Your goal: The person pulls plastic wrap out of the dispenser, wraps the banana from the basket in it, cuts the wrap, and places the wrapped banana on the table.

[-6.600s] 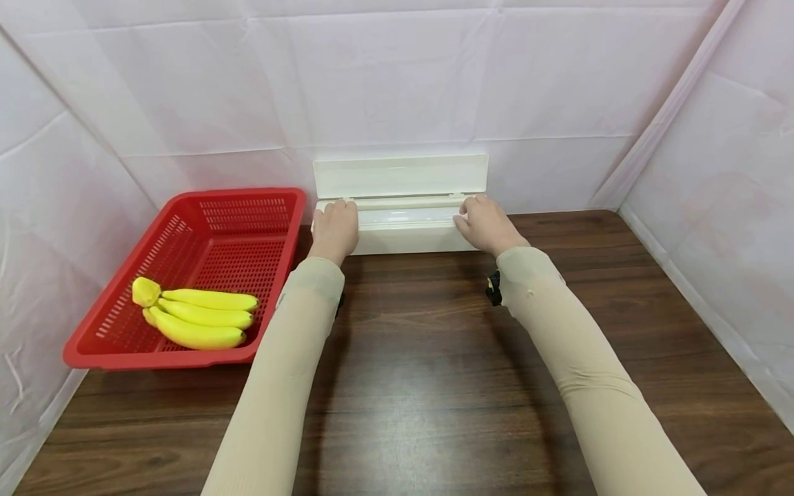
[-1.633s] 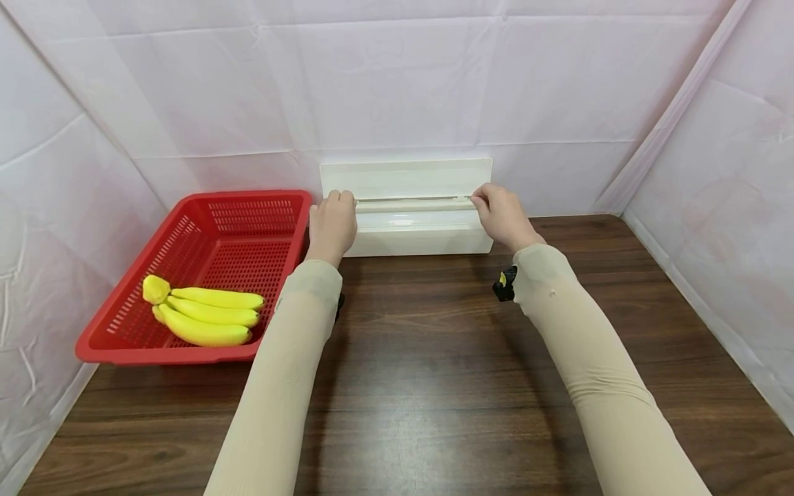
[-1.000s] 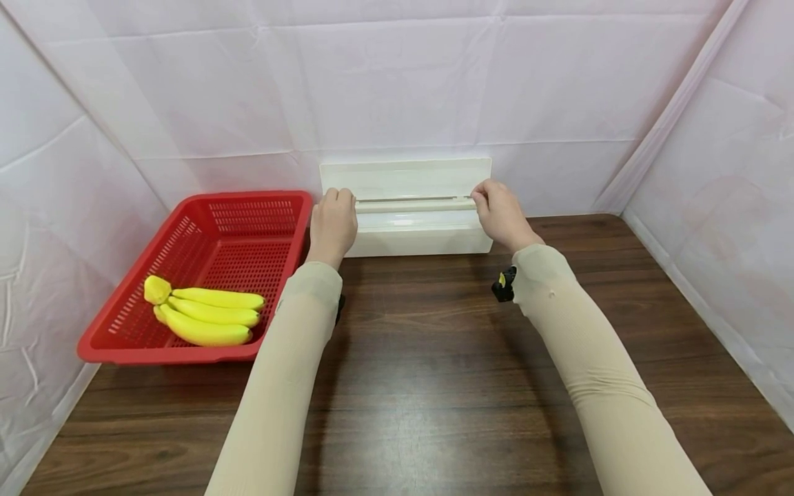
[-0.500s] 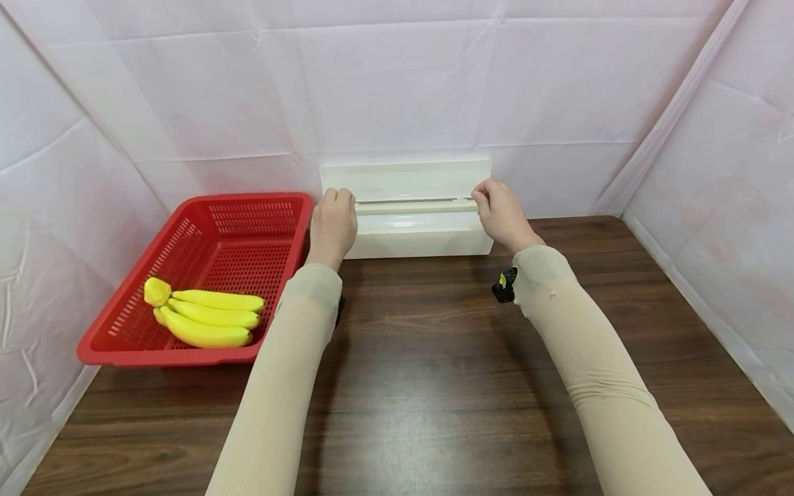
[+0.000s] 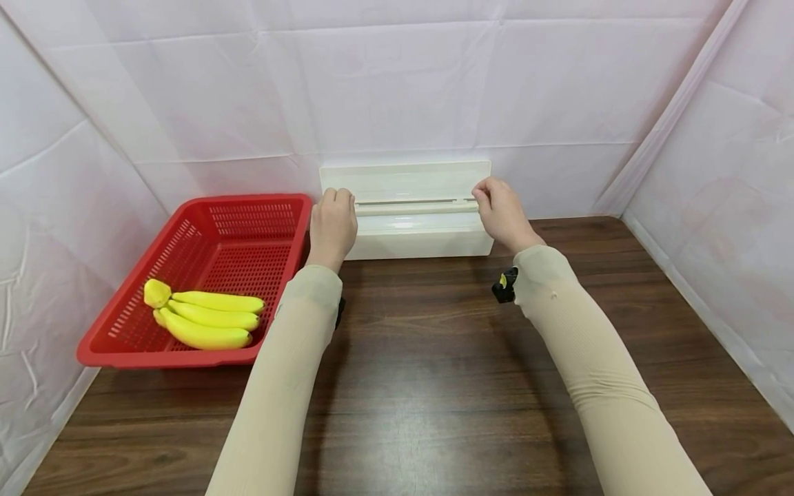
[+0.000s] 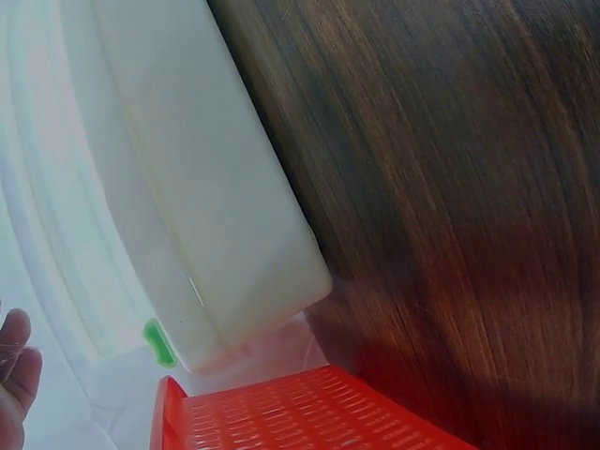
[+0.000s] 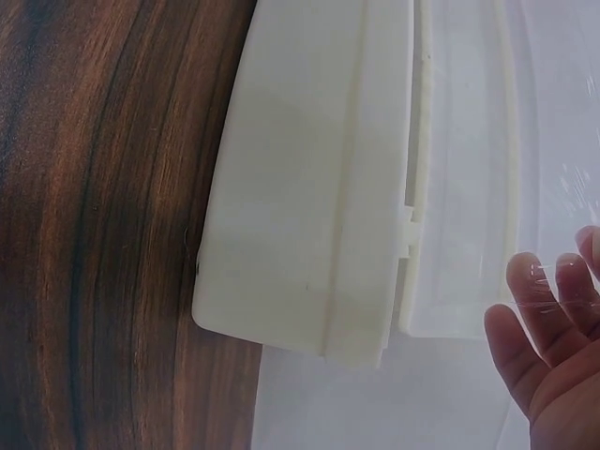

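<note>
A long white cling film dispenser (image 5: pixel 422 245) stands at the back of the table, its lid (image 5: pixel 406 180) raised against the backdrop. At its left end my left hand (image 5: pixel 333 226), fingers curled, is held above the box; the left wrist view catches only its fingertips (image 6: pixel 21 361) at the edge. Beyond the right end, my right hand (image 5: pixel 504 215) pinches with thumb and forefinger. Clear cling film (image 7: pixel 583 183) shows as glints in the right wrist view and crosses the fingers there. The film is nearly invisible in the head view.
Left of the dispenser is a red plastic basket (image 5: pixel 99 357) holding a bunch of yellow bananas (image 5: pixel 211 318). A small green tab (image 6: pixel 159 343) shows by the dispenser's left end. White sheeting (image 5: pixel 397 89) surrounds the dark wooden table (image 5: pixel 409 372).
Since the oldest frame, both hands have risen from the dispenser's front opening, and the right has shifted outward past its end. Over the last second they barely move.
</note>
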Demonstrator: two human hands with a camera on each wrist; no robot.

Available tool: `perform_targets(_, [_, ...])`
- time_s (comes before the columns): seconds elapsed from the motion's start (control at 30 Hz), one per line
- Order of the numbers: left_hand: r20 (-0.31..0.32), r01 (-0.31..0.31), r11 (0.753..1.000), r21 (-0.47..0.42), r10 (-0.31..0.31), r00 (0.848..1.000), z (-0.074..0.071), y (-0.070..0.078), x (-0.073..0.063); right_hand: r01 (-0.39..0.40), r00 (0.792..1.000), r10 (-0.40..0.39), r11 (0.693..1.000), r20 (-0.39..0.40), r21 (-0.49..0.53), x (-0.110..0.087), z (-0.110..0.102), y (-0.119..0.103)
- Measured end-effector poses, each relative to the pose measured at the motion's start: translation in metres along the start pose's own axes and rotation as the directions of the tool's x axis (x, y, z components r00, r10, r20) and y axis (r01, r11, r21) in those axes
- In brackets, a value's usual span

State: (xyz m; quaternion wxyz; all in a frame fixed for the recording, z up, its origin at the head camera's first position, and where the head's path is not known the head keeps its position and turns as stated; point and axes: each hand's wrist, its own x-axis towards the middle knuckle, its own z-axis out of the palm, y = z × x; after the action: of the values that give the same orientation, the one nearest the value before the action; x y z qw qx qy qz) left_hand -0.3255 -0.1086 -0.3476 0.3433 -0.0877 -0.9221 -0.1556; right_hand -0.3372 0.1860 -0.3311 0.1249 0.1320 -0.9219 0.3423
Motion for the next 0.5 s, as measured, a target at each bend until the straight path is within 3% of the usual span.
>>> perform_targets(0.5, [-0.055,-0.02,0.999,-0.038,0.017,0.998,-0.0009,0.0001,0.0014,0.019,0.999,-0.018,1.0,-0.042,0.012,-0.0014,-0.0028,-0.0055])
